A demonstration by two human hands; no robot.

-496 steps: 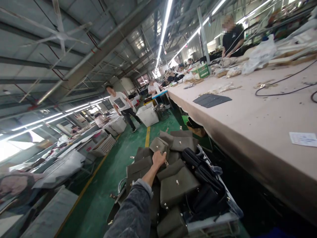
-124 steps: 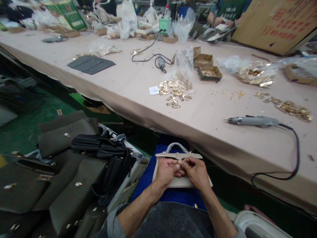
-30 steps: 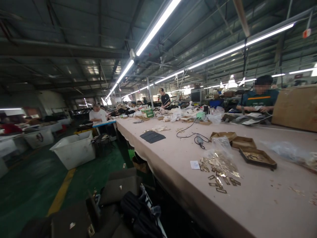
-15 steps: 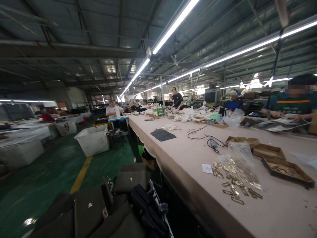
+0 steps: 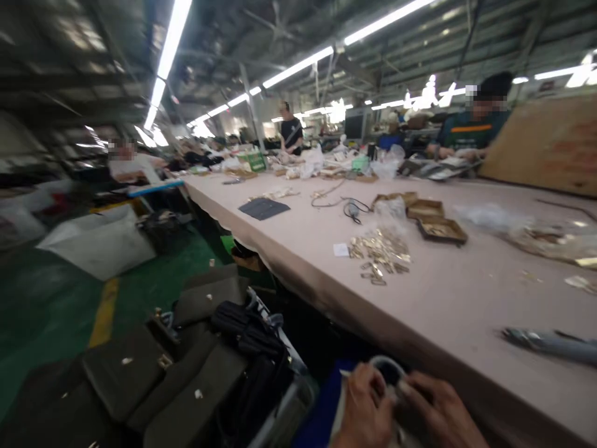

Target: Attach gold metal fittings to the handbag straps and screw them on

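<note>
Both my hands are at the bottom edge of the head view, blurred by motion. My left hand is curled round the top of a pale handbag on my lap. My right hand is closed beside it, fingertips pinched at the bag's rounded handle. The bag's body is mostly hidden behind my hands and cut off by the frame. The edge of the long beige table runs just beyond my hands.
Olive-green handbags and black bags are piled in a cart to my left. On the table lie gold metal fittings, cardboard trays, an electric screwdriver and a dark grey piece. A person in green works across it.
The view has dropped from the hall and ceiling towards the table. My hands and the pale handbag, out of view half a second ago, now show at the bottom edge.
</note>
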